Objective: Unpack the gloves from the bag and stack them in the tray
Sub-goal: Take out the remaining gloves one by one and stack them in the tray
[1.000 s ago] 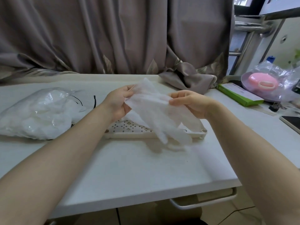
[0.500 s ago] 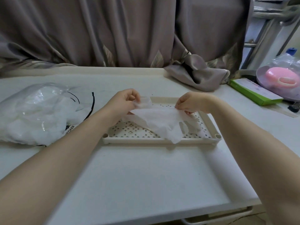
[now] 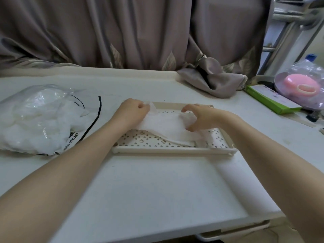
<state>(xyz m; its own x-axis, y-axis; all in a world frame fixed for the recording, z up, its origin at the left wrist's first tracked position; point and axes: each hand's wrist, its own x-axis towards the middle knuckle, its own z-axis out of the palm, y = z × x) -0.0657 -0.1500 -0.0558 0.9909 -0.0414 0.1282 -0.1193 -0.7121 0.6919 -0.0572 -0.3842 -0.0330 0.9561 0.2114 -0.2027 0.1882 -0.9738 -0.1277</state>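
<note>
A thin translucent white glove [image 3: 164,126] lies spread across the cream perforated tray [image 3: 173,150] in the middle of the white table. My left hand [image 3: 132,111] pinches the glove's cuff end at the tray's far left corner. My right hand [image 3: 201,116] rests on the glove's right part with curled fingers, thumb under or against the sheet. The glove's finger end trails toward the tray's front right. The clear plastic bag [image 3: 37,120] full of white gloves lies on the table to the left, apart from both hands.
A grey curtain [image 3: 140,32] hangs behind the table, with a bunched end [image 3: 213,79] on its back right. A green box [image 3: 270,99] and a pink object in clear wrap [image 3: 301,85] sit at the far right. Bare table surface [image 3: 149,190] lies in front of the tray.
Both hands have lowered the glove from above the tray's front edge down into the tray, where it now lies nearly flat. The camera view has tilted downward.
</note>
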